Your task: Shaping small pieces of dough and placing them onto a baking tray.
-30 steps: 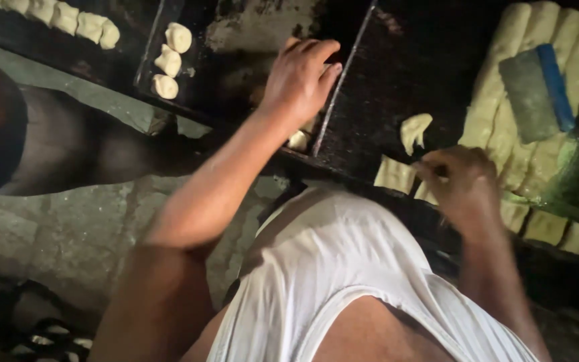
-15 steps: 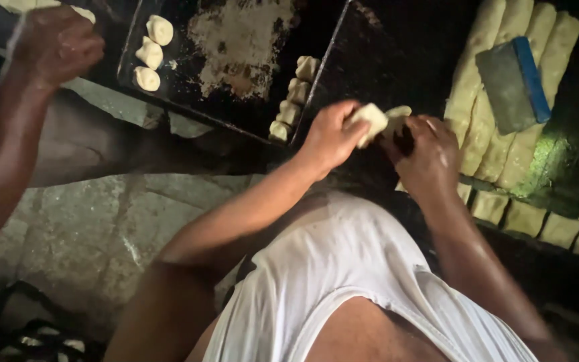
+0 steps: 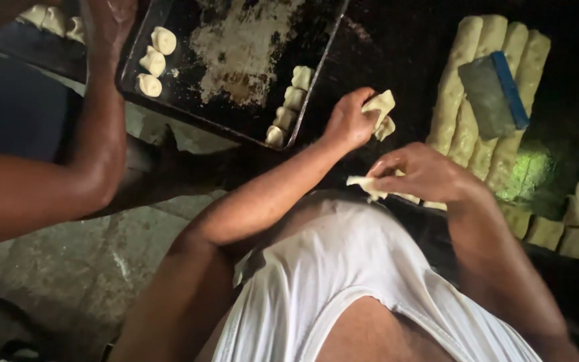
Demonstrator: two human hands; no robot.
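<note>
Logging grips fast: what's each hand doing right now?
Left hand: closed on a dough piece.
Right hand: pinching a second dough piece.

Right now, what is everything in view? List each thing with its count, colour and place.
baking tray: one, dark, floury, upper middle
dough pieces on tray: three pale at its left end, four in a row at its right edge
dough logs: several, pale, side by side at right
scraper: one, grey with a blue edge, lying on the logs
cut dough chunks: pale, far right, count unclear
stone floor: grey, lower left
co-worker's arm: one, left, hand over the tray's corner
white vest: one, on the person
left hand: holds a folded dough piece
right hand: pinches a dough strip
</note>
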